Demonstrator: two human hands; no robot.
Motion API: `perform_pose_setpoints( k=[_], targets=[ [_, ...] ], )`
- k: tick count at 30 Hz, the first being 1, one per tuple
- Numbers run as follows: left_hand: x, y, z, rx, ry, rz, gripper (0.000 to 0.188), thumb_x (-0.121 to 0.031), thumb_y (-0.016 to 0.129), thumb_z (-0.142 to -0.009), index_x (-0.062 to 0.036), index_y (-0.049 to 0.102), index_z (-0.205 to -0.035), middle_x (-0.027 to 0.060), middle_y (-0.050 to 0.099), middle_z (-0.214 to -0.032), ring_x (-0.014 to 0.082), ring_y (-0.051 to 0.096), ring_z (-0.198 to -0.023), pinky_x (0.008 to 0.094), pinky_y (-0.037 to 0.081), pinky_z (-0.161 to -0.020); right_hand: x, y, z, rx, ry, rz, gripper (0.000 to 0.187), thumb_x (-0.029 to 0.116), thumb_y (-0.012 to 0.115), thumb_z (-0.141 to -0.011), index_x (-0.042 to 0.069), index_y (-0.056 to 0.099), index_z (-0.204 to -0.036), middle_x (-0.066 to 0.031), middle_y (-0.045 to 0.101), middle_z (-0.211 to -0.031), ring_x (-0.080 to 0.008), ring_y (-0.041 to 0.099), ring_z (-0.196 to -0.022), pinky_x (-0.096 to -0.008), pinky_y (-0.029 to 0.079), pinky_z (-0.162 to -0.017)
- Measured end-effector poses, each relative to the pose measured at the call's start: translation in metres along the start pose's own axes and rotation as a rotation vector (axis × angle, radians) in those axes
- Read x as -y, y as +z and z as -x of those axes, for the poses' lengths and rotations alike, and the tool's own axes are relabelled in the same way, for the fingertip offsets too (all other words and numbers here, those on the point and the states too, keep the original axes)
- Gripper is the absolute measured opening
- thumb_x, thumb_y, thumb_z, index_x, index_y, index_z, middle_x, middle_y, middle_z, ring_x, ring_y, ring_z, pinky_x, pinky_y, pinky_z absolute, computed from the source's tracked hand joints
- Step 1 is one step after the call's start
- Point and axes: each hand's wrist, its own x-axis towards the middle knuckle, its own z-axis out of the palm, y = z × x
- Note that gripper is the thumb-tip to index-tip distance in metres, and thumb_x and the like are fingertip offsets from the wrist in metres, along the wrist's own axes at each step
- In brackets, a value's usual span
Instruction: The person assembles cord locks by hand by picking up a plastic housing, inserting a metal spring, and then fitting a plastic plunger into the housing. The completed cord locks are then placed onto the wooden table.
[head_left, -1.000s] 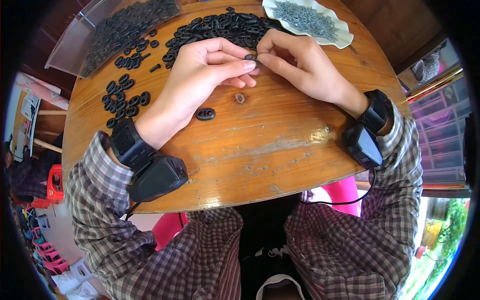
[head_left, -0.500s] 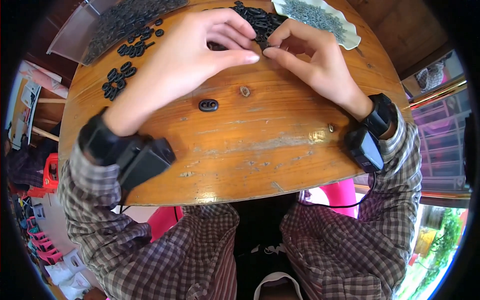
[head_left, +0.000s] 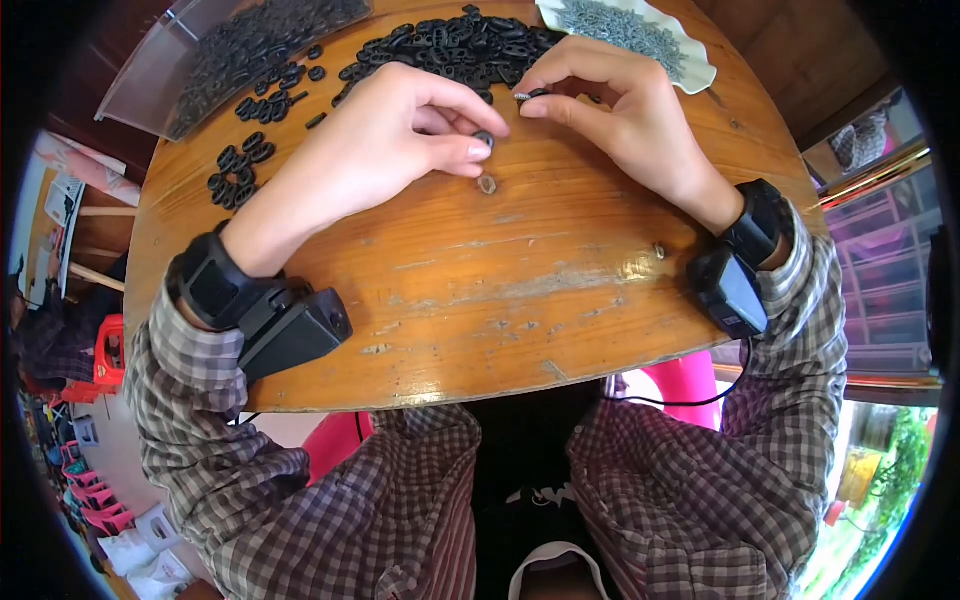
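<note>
My left hand (head_left: 410,130) is closed over the middle of the table, pinching a small black plastic piece (head_left: 484,137) between thumb and fingers; only its rounded end shows. A little farther right, my right hand (head_left: 610,100) pinches a tiny silvery metal piece (head_left: 521,97), perhaps a screw, with something dark beside it at the fingertips. The two hands are apart. Just beyond them spreads a heap of black plastic pieces (head_left: 450,45), many oval with holes.
A white wavy-edged dish (head_left: 703,75) of small silvery metal parts stands at the far right. At the far left is a clear bin (head_left: 135,100) with more black pieces. Loose black oval pieces (head_left: 240,170) lie left of my left forearm on the wooden table (head_left: 480,310).
The lone black oval piece no longer lies on the middle of the table. My left hand has moved nearer and away from my right hand, now pinching a black piece.
</note>
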Motion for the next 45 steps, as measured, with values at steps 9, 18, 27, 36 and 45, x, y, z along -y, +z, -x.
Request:
perform_pose_setpoints(
  k=[9,18,27,36,45],
  targets=[
    [0.011,0.006,-0.001,-0.096,-0.032,0.657,0.02,-0.004,0.057,-0.083,0.0049,0.056,-0.101,0.0132,0.059,-0.102,0.0179,0.06,-0.092,0.0257,0.048,-0.086,0.011,-0.002,0.002,0.053,0.289,-0.233,0.009,0.007,0.065,-0.079,-0.001,0.06,-0.079,-0.0028,0.058,-0.065,-0.0047,0.053,-0.055,-0.016,0.041,-0.047],
    [0.007,0.017,0.001,-0.256,0.092,0.569,0.024,-0.006,0.057,-0.084,0.0023,0.055,-0.107,0.0116,0.058,-0.104,0.0179,0.058,-0.095,0.0265,0.046,-0.088,0.014,0.0,0.006,0.022,0.325,-0.413,0.011,0.007,0.062,-0.082,-0.002,0.06,-0.086,-0.0039,0.06,-0.069,-0.0054,0.054,-0.057,-0.0169,0.042,-0.05],
    [0.005,0.014,0.003,-0.23,0.028,0.631,0.027,-0.008,0.054,-0.086,0.0021,0.051,-0.11,0.0116,0.058,-0.104,0.016,0.057,-0.096,0.0261,0.046,-0.087,0.019,-0.001,0.006,0.086,0.39,-0.412,0.009,0.008,0.06,-0.083,-0.001,0.06,-0.084,-0.0029,0.061,-0.069,-0.0048,0.054,-0.057,-0.0165,0.043,-0.051],
    [0.006,0.012,0.004,-0.219,-0.006,0.613,0.024,-0.013,0.062,-0.082,0.0021,0.057,-0.1,0.0106,0.062,-0.095,0.0161,0.06,-0.091,0.0257,0.047,-0.082,0.021,-0.001,0.007,0.06,0.336,-0.389,0.009,0.007,0.06,-0.082,-0.001,0.059,-0.079,-0.0021,0.058,-0.063,-0.0043,0.053,-0.054,-0.0167,0.042,-0.048],
    [0.008,0.012,0.003,-0.193,0.004,0.554,0.02,-0.012,0.062,-0.081,0.0011,0.059,-0.096,0.0089,0.063,-0.091,0.0132,0.06,-0.085,0.0242,0.048,-0.077,0.021,-0.002,0.006,0.093,0.376,-0.422,0.01,0.007,0.06,-0.083,-0.001,0.059,-0.078,-0.0021,0.057,-0.061,-0.0046,0.052,-0.052,-0.0164,0.04,-0.046]
  ],
)
